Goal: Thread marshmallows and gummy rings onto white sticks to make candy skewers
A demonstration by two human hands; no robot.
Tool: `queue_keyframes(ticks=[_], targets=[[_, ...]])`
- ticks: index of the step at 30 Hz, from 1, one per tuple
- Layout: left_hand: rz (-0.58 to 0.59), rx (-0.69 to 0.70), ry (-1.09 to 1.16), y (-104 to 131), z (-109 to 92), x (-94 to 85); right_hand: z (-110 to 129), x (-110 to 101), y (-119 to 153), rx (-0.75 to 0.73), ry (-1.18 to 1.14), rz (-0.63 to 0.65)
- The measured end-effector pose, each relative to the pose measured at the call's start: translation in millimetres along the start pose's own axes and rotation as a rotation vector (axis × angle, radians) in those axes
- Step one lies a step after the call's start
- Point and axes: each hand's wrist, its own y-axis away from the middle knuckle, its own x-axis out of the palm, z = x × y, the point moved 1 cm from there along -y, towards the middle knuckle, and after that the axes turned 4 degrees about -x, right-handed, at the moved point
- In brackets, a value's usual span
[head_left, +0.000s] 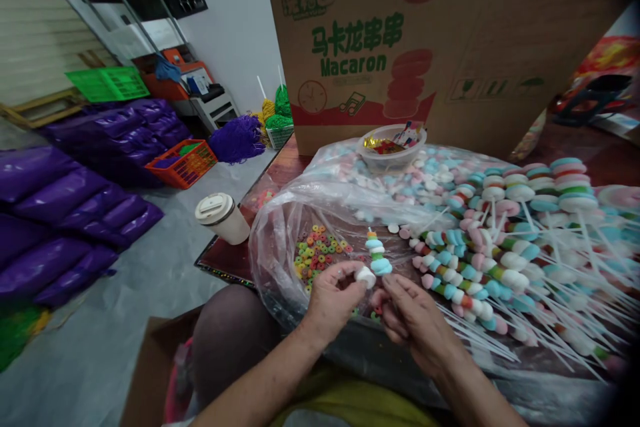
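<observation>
My left hand (pixel 336 300) pinches a white marshmallow piece (pixel 366 277) between thumb and fingertips. Just right of it, my right hand (pixel 413 313) is closed at the lower end of a candy skewer (pixel 377 253), whose stick is hidden by the fingers. The skewer points up and away and carries blue, white and green pieces with a small orange ring near the tip. Behind my left hand, small coloured rings (pixel 320 250) lie in an open clear plastic bag (pixel 265 247). Reddish rings show between my hands.
Finished skewers (pixel 480 273) are piled on the right. Loose marshmallows (pixel 430 177) and a plastic bowl (pixel 393 161) with wrappers lie before a large carton (pixel 435 47). A lidded cup (pixel 223 219) stands at the table's left edge; purple bags (pixel 60 220) lie beyond.
</observation>
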Motion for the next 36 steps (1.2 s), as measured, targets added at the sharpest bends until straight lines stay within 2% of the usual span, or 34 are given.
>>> queue_keyframes(ticks=[2,5,8,13,18,21,25,29,31,34,36], targets=[[-0.09,-0.024,0.108,-6,0,-4.4,-1,-12,10,-0.141,0.331,-0.03],[-0.154,-0.025,0.178,-11,-2,-8.6,-5,-25,27,-0.397,0.81,-0.065],[-0.19,0.034,0.103,-13,-1,-8.8,-10,-26,36,-0.439,1.099,-0.047],[-0.223,0.191,-0.174,-11,7,-11.0,-10,-17,35,-0.416,1.362,-0.055],[-0.199,0.584,-0.604,-5,7,-18.5,-7,-11,34,-0.384,1.483,-0.062],[-0.145,0.683,-0.674,-3,8,-19.0,-9,-6,32,-0.373,1.518,-0.082],[-0.162,0.608,-0.658,2,12,-19.7,-17,0,27,-0.331,1.508,-0.068],[-0.113,0.5,-0.52,3,8,-21.6,-21,2,23,-0.326,1.44,-0.025],[-0.155,0.359,-0.348,-4,4,-21.3,-19,2,22,-0.339,1.41,-0.048],[-0.299,0.089,0.064,-23,1,-15.4,-13,6,23,-0.339,1.374,-0.076],[-0.312,-0.045,0.299,-34,2,-7.1,-9,9,22,-0.302,1.38,-0.071]])
